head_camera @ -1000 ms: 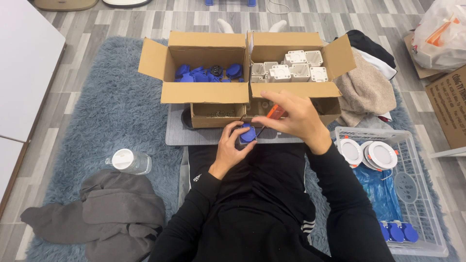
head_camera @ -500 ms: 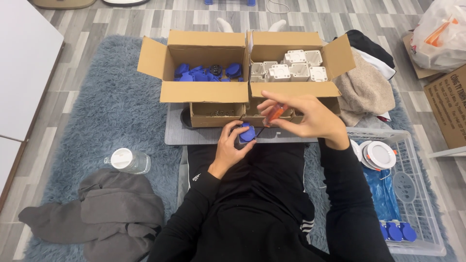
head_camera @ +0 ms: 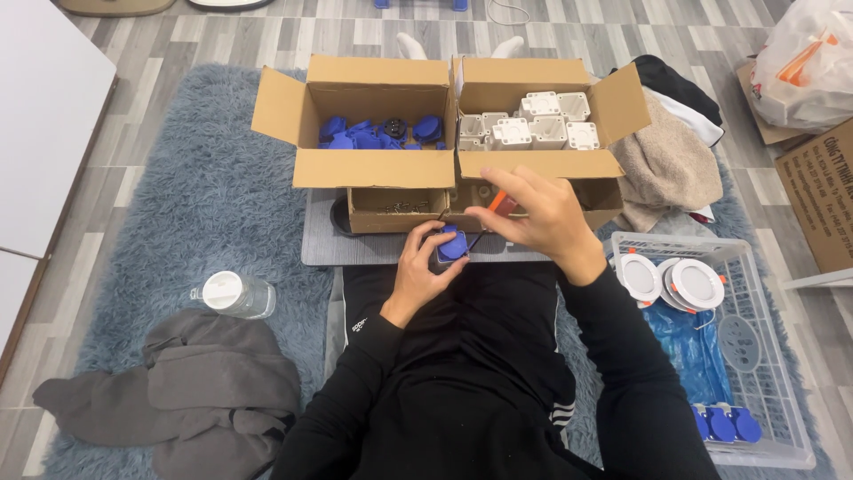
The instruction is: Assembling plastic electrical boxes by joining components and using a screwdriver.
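Observation:
My left hand [head_camera: 421, 269] grips a small blue cap-like part [head_camera: 451, 244] just above my lap, at the front edge of a grey board [head_camera: 322, 250]. My right hand [head_camera: 534, 218] holds an orange-handled screwdriver [head_camera: 497, 203], its dark shaft angled down toward the blue part. Behind the hands stand two open cardboard boxes: the left box [head_camera: 373, 165] holds several blue parts [head_camera: 380, 133], the right box [head_camera: 539, 165] holds several white square housings [head_camera: 531, 124]. A small open box [head_camera: 391, 216] in front holds tiny dark pieces.
A white wire basket [head_camera: 771, 373] at my right holds round white fittings [head_camera: 672, 279], a blue bag and blue parts. A clear plastic bottle [head_camera: 235, 295] and a grey garment [head_camera: 182, 396] lie on the blue-grey rug at left. Folded cloth [head_camera: 668, 164] sits at right.
My right hand with the screwdriver lifted off the blue part, swung slightly right, and now sits close above it again. The left hand kept holding the part in place.

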